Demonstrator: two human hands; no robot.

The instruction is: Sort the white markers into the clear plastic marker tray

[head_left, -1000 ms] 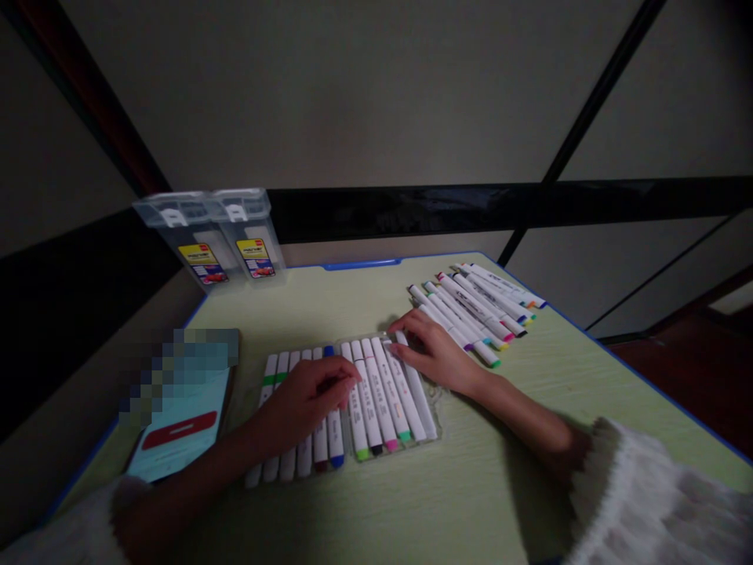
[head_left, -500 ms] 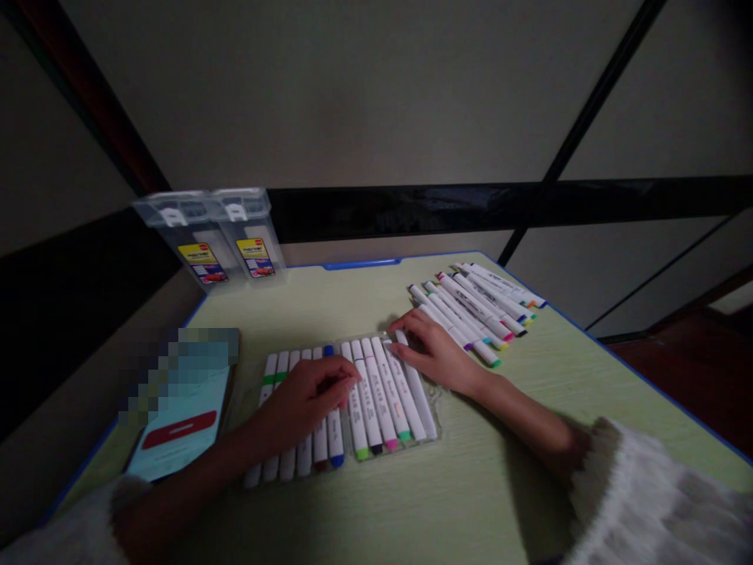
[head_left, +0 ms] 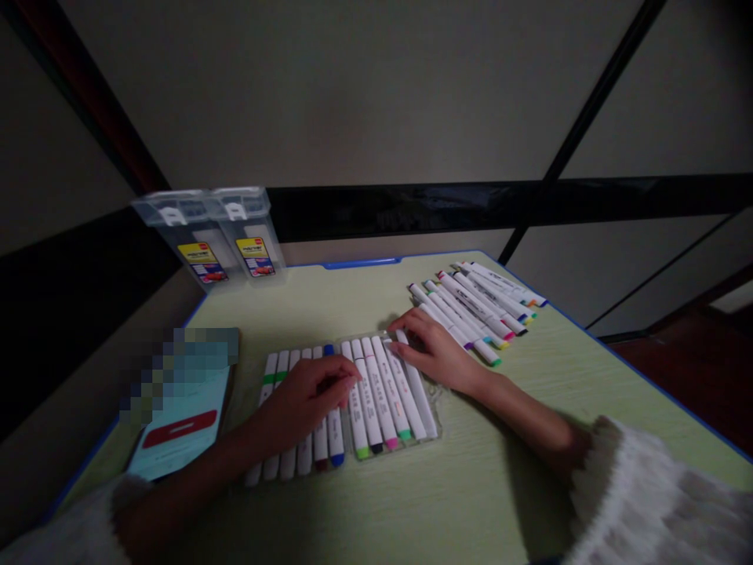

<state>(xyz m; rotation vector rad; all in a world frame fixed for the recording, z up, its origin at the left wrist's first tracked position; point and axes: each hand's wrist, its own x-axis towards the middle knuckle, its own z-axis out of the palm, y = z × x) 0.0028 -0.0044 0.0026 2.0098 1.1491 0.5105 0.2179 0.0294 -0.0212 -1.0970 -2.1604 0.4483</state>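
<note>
White markers lie side by side in a clear plastic case (head_left: 438,434) of two halves on the table. Over the left half rests my left hand (head_left: 321,388), its fingers curled loosely with the tips close together near a blue-ended marker (head_left: 334,439); no object shows in them. My right hand (head_left: 424,345) lies at the far right corner of the case. Its thumb and forefinger are apart, touching the upper ends of the rightmost markers (head_left: 415,392). Beside that hand is a loose pile of white markers (head_left: 471,306) with coloured ends.
A phone (head_left: 182,424) with a lit screen lies at the left, partly blurred. Two clear marker boxes (head_left: 203,227) with yellow labels stand at the back left corner. The pale green table (head_left: 435,502) has a blue edge, with a cabinet wall (head_left: 365,94) behind it.
</note>
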